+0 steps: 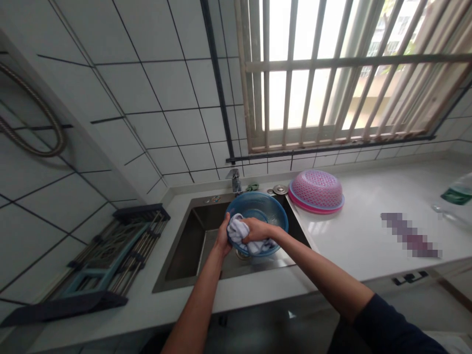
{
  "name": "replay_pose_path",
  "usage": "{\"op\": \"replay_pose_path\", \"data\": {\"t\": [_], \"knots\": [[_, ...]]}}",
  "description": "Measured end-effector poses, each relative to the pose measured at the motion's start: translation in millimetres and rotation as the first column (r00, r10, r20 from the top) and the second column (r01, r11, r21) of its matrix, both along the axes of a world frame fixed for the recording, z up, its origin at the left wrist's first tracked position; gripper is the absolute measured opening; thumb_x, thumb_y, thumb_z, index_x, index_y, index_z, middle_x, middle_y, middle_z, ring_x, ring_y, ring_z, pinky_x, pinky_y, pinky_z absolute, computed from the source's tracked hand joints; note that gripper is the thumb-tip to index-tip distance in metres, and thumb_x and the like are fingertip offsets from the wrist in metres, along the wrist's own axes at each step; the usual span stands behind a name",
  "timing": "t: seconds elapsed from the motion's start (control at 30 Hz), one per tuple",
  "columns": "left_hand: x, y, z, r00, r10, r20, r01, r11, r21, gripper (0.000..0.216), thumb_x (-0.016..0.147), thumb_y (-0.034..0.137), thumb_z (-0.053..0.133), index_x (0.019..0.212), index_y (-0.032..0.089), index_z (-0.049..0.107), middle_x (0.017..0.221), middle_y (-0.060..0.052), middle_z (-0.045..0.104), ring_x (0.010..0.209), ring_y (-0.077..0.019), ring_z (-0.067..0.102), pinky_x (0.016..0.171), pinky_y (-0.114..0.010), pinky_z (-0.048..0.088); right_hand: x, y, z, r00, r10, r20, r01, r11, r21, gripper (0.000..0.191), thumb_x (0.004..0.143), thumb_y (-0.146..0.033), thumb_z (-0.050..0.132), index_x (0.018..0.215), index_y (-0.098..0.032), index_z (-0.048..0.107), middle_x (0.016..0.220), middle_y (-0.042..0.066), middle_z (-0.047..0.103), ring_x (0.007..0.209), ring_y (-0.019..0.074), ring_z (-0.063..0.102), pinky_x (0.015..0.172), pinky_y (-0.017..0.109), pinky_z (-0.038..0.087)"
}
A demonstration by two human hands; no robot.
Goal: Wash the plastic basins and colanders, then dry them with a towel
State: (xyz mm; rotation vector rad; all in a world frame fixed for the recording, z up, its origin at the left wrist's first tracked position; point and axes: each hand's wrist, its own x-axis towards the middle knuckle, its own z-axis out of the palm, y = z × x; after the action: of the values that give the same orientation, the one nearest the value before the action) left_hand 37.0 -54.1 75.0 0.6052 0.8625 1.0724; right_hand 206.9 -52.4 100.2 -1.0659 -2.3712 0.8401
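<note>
Over the sink [177, 246] I see a blue plastic colander [275, 216] with meshed sides, tilted toward me. My left hand [223, 236] grips its left rim, the thumb near the top edge. A white and grey cloth [239, 228] lies bunched against the colander's inner side. Wrapped into that cloth is my right hand [256, 230], pressing it against the wall; some of its fingertips are hidden in the folds. Behind the colander stands the faucet [235, 181].
Right of the sink, a pink colander [317, 189] lies upside down on the white counter [361, 196]. A metal drain cover [280, 190] and a green scrubber [252, 187] sit behind the sink. To the left stands a folded rack [110, 260]. A bottle [459, 191] lies far right.
</note>
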Motion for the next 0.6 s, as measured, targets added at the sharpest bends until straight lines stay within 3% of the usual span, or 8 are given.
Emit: {"op": "replay_pose_path", "data": {"t": [0.1,0.17,0.27,0.37,0.43,0.47,0.5,0.6], "knots": [[-2,1,0.1,1.000,0.002,0.008,-0.002,1.000,0.010,0.051,0.099,0.055,0.059,0.125,0.014,0.071,0.101,-0.013,0.082,0.094,-0.0279,0.079,0.088,-0.037,0.063,11,-9,6.3,1.000,0.006,-0.004,-0.006,0.999,-0.033,0.037,0.065,-0.022,0.084,0.100,-0.018,0.072,0.093,0.001,0.073,0.075,0.0165,0.063,0.068,0.023,0.045],[-6,2,-0.1,1.000,-0.017,0.018,0.016,0.999,0.030,0.053,0.098,0.055,0.059,0.130,0.014,0.068,0.105,-0.013,0.081,0.095,-0.0283,0.079,0.088,-0.039,0.063,23,-14,11.3,0.988,-0.077,-0.135,0.075,0.997,-0.019,0.032,0.067,-0.023,0.081,0.098,-0.017,0.073,0.095,0.002,0.074,0.080,0.0181,0.065,0.073,0.025,0.049],[-13,1,-1.7,0.998,-0.018,-0.056,0.019,1.000,0.016,0.049,0.092,0.045,0.069,0.129,0.014,0.067,0.101,-0.013,0.080,0.087,-0.0271,0.078,0.081,-0.037,0.063,53,-18,19.5,0.841,-0.312,-0.442,0.316,0.946,-0.067,0.032,0.075,-0.029,0.073,0.104,-0.015,0.074,0.106,0.007,0.076,0.094,0.0226,0.070,0.086,0.031,0.054],[-16,-3,-2.1,0.976,-0.004,-0.216,0.032,0.991,0.129,0.056,0.077,0.022,0.076,0.133,0.019,0.066,0.110,-0.010,0.078,0.089,-0.0229,0.074,0.079,-0.030,0.060,96,-17,29.8,0.543,-0.574,-0.613,0.640,0.755,-0.141,0.047,0.078,-0.044,0.073,0.114,-0.013,0.072,0.115,0.013,0.076,0.104,0.0274,0.072,0.092,0.039,0.056],[-14,-6,0.6,0.946,-0.026,-0.322,0.117,0.956,0.268,0.067,0.070,0.012,0.074,0.136,0.023,0.067,0.124,-0.009,0.075,0.103,-0.0241,0.071,0.086,-0.030,0.058,123,-15,38.1,0.438,-0.659,-0.612,0.787,0.610,-0.093,0.053,0.077,-0.050,0.075,0.115,-0.012,0.071,0.116,0.016,0.076,0.104,0.0290,0.072,0.092,0.040,0.056],[-12,-8,2.8,0.927,-0.049,-0.372,0.179,0.929,0.324,0.070,0.068,0.010,0.073,0.135,0.024,0.068,0.130,-0.008,0.073,0.112,-0.0259,0.068,0.091,-0.031,0.056,133,-15,42.5,0.461,-0.673,-0.578,0.811,0.584,-0.033,0.055,0.077,-0.052,0.076,0.115,-0.013,0.071,0.115,0.016,0.076,0.103,0.0287,0.072,0.091,0.039,0.055],[-11,-10,5.4,0.905,-0.074,-0.418,0.243,0.898,0.368,0.070,0.066,0.009,0.072,0.134,0.024,0.069,0.134,-0.009,0.071,0.119,-0.0281,0.065,0.097,-0.034,0.054,140,-15,46.8,0.533,-0.669,-0.518,0.796,0.604,0.041,0.056,0.077,-0.053,0.078,0.116,-0.014,0.070,0.114,0.015,0.076,0.101,0.0279,0.072,0.090,0.038,0.055],[-10,-14,12.5,0.854,-0.149,-0.499,0.409,0.785,0.466,0.071,0.065,0.010,0.072,0.134,0.024,0.071,0.144,-0.009,0.066,0.134,-0.0329,0.057,0.113,-0.041,0.045,142,-21,57.2,0.830,-0.536,-0.156,0.558,0.804,0.204,0.060,0.072,-0.057,0.084,0.117,-0.019,0.070,0.110,0.010,0.077,0.095,0.0252,0.072,0.085,0.033,0.053]]}}
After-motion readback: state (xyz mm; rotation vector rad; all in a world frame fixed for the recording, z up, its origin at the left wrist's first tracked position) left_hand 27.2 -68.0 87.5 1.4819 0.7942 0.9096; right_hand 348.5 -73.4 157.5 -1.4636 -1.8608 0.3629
